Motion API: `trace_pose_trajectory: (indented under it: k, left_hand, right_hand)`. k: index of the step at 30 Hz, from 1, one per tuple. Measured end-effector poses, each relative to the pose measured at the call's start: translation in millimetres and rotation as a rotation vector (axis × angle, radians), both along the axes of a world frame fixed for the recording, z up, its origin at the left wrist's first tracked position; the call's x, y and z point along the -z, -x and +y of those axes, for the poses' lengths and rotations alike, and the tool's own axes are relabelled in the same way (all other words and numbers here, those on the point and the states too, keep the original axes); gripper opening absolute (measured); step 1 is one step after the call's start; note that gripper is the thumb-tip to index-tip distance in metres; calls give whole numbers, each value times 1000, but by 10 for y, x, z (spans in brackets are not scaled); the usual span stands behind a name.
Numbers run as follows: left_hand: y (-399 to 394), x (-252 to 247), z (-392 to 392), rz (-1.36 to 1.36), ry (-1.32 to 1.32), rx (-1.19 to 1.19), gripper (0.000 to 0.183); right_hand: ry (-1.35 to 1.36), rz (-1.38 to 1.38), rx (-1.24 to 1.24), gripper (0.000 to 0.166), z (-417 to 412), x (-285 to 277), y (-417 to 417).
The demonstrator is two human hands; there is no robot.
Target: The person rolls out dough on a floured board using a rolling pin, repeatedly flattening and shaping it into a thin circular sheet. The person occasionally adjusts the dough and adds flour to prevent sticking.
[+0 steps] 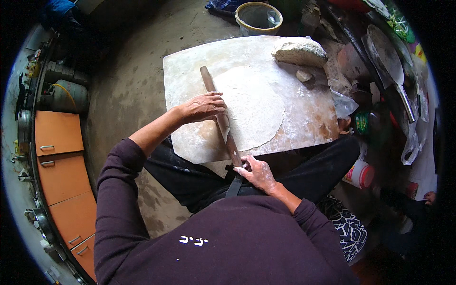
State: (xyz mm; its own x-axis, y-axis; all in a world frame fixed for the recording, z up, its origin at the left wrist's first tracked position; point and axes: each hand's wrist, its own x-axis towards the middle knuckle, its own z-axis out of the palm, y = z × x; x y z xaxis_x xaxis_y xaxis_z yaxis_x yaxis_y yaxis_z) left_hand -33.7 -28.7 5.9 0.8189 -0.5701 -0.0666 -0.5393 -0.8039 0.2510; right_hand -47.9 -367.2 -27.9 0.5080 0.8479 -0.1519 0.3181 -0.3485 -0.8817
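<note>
A large round sheet of dough (254, 107) lies flat on a floured wooden board (185, 142) in front of me. Along its left side runs a long wooden rolling pin (207, 79), slanting from the far left toward my lap. Part of the dough's left edge is lapped over the middle of the pin. My left hand (205, 107) rests over the pin and that edge, fingers curled; its palm side is hidden. At the pin's near end, my right hand (259, 173) grips the wood with thumb and fingers, flour on its skin.
A thick floury mass (301, 51), maybe dough, sits at the board's far right corner, with a small dough lump (304, 74) beside it. Beyond stands a bucket (259, 17). Orange cabinets (60, 178) and a gas cylinder (71, 96) line the left. A cleaver-like blade (384, 53) lies right.
</note>
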Motion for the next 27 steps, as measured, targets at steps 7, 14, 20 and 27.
trace_pose_trajectory:
  k: [7, 14, 20, 27]
  left_hand:
    - [-83, -222, 0, 103, -115, 50, 54]
    - [-332, -14, 43, -223, -35, -298, 79]
    - [-627, 432, 282, -107, 133, -199, 68]
    - [-420, 621, 340, -420, 88, -161, 25]
  right_hand:
    - [121, 312, -18, 43, 35, -109, -70]
    - [100, -367, 240, 35, -166, -367, -407]
    - [29, -692, 57, 79, 308, -323, -545]
    - [91, -690, -32, 69, 433, -137, -607]
